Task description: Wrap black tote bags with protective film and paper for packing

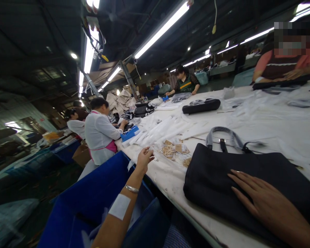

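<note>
My right hand [263,196] lies flat with fingers stretched out on a black handbag [229,175]. The bag rests on its side on the white-covered table, its wrapped handles [223,132] pointing away from me. Over the table's edge is my left hand [145,159], its fingers curled together. A small whitish bit shows at its fingertips, too small to name. To the right of that hand lies a pile of brown paper tags [175,150] with pale strings.
Below my left arm stands a blue bin [85,196] with clear plastic inside. White strips [157,129] and another black bag [201,106] lie farther along the table [167,182]. Co-workers sit at left [99,132], at the far side [184,82] and at right [281,65].
</note>
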{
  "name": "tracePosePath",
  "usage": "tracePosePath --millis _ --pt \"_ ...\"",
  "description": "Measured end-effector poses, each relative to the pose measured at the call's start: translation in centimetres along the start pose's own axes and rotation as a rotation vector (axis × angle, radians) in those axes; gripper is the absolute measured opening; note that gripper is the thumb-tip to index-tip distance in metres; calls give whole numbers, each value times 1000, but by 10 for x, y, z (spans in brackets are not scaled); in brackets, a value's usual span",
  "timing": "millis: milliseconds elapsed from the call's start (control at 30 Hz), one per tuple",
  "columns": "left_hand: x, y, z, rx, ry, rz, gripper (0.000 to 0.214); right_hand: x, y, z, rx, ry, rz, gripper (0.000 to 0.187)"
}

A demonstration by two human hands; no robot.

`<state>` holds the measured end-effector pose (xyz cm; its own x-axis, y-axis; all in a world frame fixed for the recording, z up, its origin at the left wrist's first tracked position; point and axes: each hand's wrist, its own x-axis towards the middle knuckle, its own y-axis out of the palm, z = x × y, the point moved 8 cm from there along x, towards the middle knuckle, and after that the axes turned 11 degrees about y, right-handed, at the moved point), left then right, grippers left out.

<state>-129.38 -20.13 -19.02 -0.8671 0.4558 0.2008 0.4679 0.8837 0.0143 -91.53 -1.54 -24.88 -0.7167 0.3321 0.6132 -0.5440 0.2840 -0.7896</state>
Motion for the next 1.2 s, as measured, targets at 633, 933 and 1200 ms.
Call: tracePosePath --millis 633,933,1200 --pt "27 -17 -17 120 114 60 21 4 -8 1 17 52 -15 53" --pt "9 -58 14 -180 -81 -282 11 3 -3 -1 16 62 3 54" --pt "-90 65 62 -396 -515 176 62 3 -3 1 81 78 49 53"
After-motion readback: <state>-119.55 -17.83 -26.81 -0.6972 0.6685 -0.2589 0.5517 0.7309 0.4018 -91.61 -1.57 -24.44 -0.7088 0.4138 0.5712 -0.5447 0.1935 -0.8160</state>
